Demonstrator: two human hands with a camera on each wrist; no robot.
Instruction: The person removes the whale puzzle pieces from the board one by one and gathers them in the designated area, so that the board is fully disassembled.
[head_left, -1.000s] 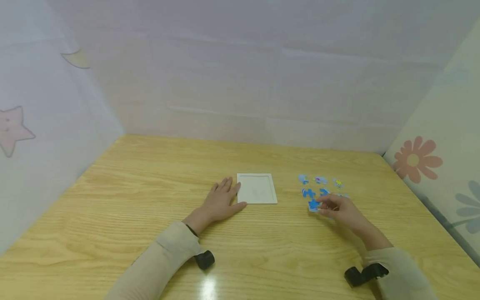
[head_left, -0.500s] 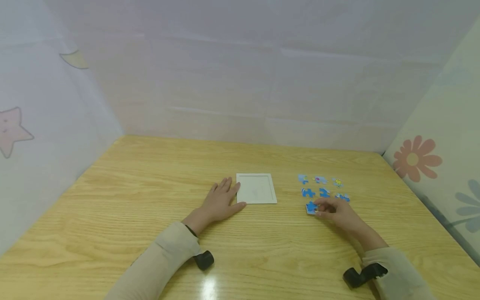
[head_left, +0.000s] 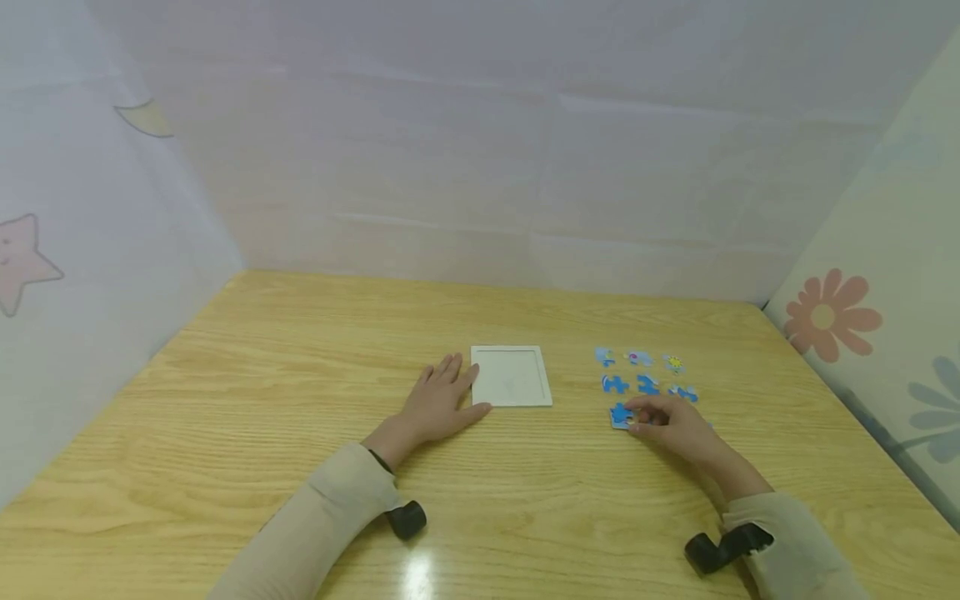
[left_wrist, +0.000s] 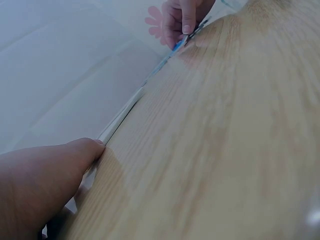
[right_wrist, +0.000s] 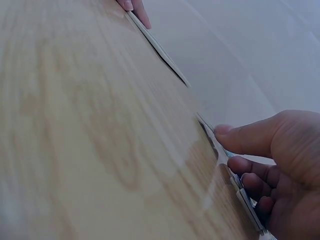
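My right hand (head_left: 678, 427) pinches a blue jigsaw piece (head_left: 619, 416) between thumb and fingers, low over the table at the near row of pieces. The right wrist view shows the thumb (right_wrist: 245, 140) at the piece's edge and the other fingers curled beneath. My left hand (head_left: 435, 404) lies flat, fingers spread, its thumb and fingertips at the left edge of a square white puzzle tray (head_left: 512, 379). In the left wrist view, the thumb (left_wrist: 87, 150) meets the tray's edge. Beyond the held piece, the right hand covers part of the near row.
Behind the right hand lie rows of loose jigsaw pieces: blue ones (head_left: 615, 384) in the middle row, and a yellow-sun piece (head_left: 673, 362) at the far right. Pale sheets hang around the wooden table (head_left: 337, 325). Black cameras (head_left: 407, 520) sit on both wrists.
My right hand has shifted slightly left and toward me with the blue jigsaw piece, uncovering more of the middle row. The left hand and tray have stayed put.
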